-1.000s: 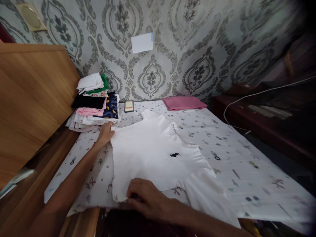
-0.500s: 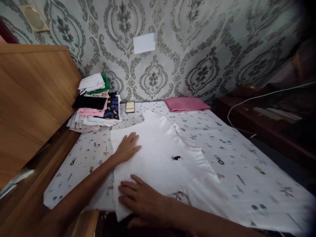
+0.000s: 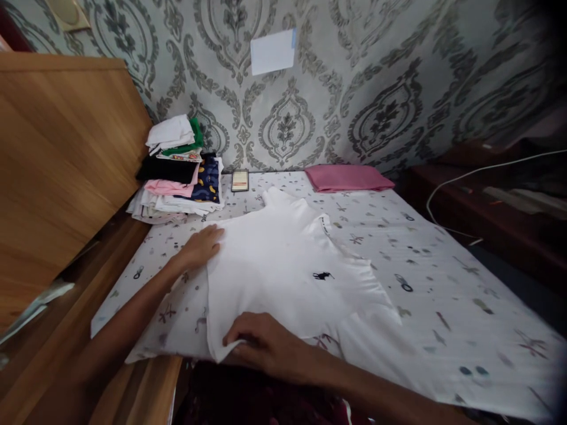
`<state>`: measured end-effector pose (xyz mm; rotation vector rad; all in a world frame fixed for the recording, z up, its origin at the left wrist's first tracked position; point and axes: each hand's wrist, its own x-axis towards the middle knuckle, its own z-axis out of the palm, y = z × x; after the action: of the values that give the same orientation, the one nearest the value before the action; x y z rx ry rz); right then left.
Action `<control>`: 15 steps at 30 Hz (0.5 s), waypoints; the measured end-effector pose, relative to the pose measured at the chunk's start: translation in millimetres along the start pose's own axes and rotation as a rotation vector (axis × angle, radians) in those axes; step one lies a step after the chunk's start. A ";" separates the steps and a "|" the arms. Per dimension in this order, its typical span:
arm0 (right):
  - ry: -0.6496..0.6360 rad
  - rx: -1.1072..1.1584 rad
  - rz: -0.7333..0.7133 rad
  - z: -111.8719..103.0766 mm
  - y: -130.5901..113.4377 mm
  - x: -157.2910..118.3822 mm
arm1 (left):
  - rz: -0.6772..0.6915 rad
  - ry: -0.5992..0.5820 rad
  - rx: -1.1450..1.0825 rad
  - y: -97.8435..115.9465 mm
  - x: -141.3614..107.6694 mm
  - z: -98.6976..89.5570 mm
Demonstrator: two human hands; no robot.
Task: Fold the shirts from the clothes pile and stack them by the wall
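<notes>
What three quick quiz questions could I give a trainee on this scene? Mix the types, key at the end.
1. Multiple choice: what does the right hand grip?
a) the white cable
b) the near edge of the white shirt
c) the paper sheet on the wall

2. True or false: the left hand touches the side of the shirt nearer the stack of clothes.

3. Fill in the colour: the folded cloth by the patterned wall, right of the small card, is ____.

Key: 1 b; 2 true; 3 pink
</notes>
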<state>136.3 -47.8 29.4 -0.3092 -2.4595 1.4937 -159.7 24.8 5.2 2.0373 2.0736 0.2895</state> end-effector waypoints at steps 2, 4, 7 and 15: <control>-0.145 -0.066 -0.066 -8.1 -4.4 -0.4 | -0.043 0.053 -0.014 -19.0 1.4 -7.6; -0.266 -0.113 -0.133 -16.6 -7.6 4.3 | -0.086 0.100 -0.016 -32.2 9.5 -15.2; -0.229 -0.200 -0.160 -29.9 -6.8 25.8 | -0.145 0.145 0.002 -38.8 31.2 -22.2; 0.016 -0.744 -0.002 -27.8 38.5 96.7 | -0.205 0.204 0.076 -20.0 54.4 -26.2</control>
<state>55.5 22.4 17.1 -0.4387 -2.8979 0.5057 -187.3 79.2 23.4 1.8837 2.4289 0.4030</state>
